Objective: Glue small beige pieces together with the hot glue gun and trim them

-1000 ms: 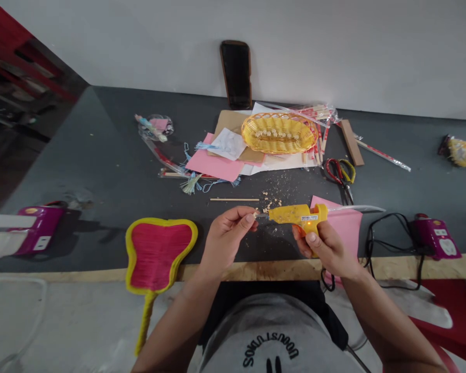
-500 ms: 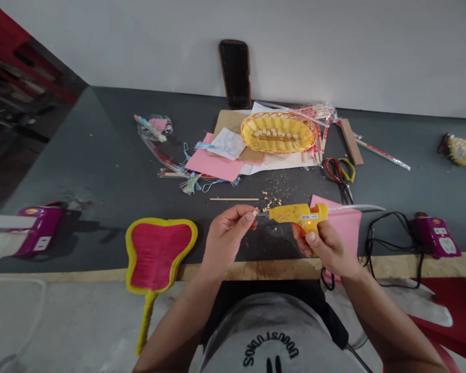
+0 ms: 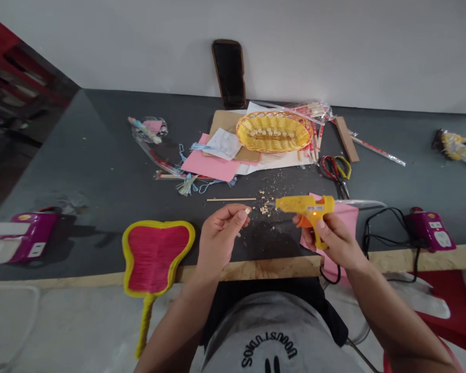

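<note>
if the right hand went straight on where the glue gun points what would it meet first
Probably the small pale piece in the left hand: the yellow glue gun in the right hand points that way. Crumbs lie between them in the picture, seemingly lower on the table, though depth is unclear.

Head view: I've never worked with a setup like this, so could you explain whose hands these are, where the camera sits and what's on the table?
There is no machine: these are a person's own bare hands, filmed by a camera worn on their head, looking forward and down. The right hand holds a yellow glue gun; the left hand pinches a small pale piece. On the dark table lie a thin stick, scattered pale bits, scissors, a pink sheet and a yellow basket. A phone leans against the wall.
</note>
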The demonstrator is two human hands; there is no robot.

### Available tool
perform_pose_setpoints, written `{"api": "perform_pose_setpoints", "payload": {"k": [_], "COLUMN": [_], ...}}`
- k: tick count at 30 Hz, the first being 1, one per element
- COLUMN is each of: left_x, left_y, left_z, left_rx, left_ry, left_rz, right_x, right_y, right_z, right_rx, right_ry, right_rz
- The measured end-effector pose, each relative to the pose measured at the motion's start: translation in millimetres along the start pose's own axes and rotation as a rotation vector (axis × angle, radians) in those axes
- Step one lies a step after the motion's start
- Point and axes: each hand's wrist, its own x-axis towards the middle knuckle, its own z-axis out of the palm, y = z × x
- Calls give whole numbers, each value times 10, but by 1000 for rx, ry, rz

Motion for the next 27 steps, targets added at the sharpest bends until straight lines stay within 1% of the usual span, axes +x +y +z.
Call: {"api": "perform_pose_setpoints", "payload": {"k": [3,5,7,9,11,12,15,17,18,20,23,25,27], "left_x": [-4,-13,-25,-40,-56,-63,-76,-79,-81,-86,-104,-122,-137], "left_y": [-3,-16,-38,-63,-82,-89,-108,-122,-129,-144,-156,-153,-151], "left_z": [-17,-21,-24,-32,-46,-55,-80,-86,-85,-72,-42,-31,-37], "left_rx": [-12,-12,-10,0,17,25,34,31,27,14,6,10,10], "left_ry": [3,-3,-15,-30,-44,-49,-42,-33,-31,-38,-51,-52,-55], "left_rz": [-2,-3,-10,-32,-57,-68,-94,-112,-122,-138,-147,-148,-149], "right_x": [102,197,285,339,347,336,280,271,287,368,577,725,844], "right_y": [-37,-30,6,56,92,95,23,-75,-125,-204,-246,-233,-210], "right_z": [-187,-321,-446,-556,-652,-693,-755,-710,-656,-492,-182,5,144], "right_rx": [28,6,-50,-148,-306,-430,-971,-1288,-1371,-1402,-1424,-1486,-1555], "right_ry": [225,335,368,362,337,326,329,354,354,282,80,4,-54], "right_rz": [39,75,113,151,166,164,106,-2,-71,-166,-164,-121,-74]}}
